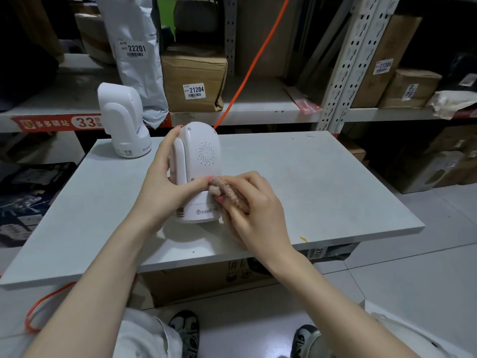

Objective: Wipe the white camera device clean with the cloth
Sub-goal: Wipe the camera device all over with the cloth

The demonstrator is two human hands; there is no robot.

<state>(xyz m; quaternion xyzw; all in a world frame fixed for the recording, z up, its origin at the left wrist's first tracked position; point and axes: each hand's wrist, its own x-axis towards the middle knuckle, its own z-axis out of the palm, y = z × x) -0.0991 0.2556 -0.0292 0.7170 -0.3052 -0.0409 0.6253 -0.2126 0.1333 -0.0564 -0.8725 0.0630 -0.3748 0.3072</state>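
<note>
White camera device (196, 174) stands upright near the middle of the desk (322, 182). Your left hand (165, 184) is wrapped round its left side, thumb laid across the neck. Your right hand (254, 202) has its fingers curled round the bunched cloth (223, 190), pressing it at the joint between head and base.

Risks, judged from this:
- the wipe pushes sideways; if your left hand's grip slackens, the device could tip or slide
- cloth fibres may snag in the joint
- a second white device (124, 122) stands at the far left corner of the desk; a wide elbow swing could knock it off
</note>
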